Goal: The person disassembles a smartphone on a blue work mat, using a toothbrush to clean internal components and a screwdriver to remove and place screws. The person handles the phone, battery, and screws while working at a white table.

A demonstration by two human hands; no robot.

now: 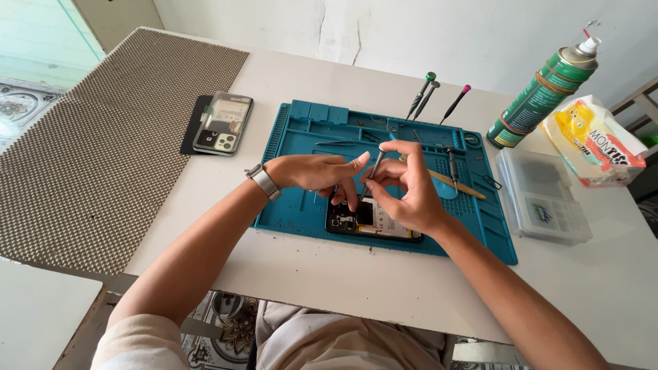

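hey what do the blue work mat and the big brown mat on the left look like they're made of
The blue work mat looks like soft silicone or rubber: matte, with moulded trays and ridges. The brown mat looks like woven or foam non-slip mesh, going by its regular bumpy grid; which one, the picture leaves open.

Teal repair mat [301, 205], green spray can [541, 92]
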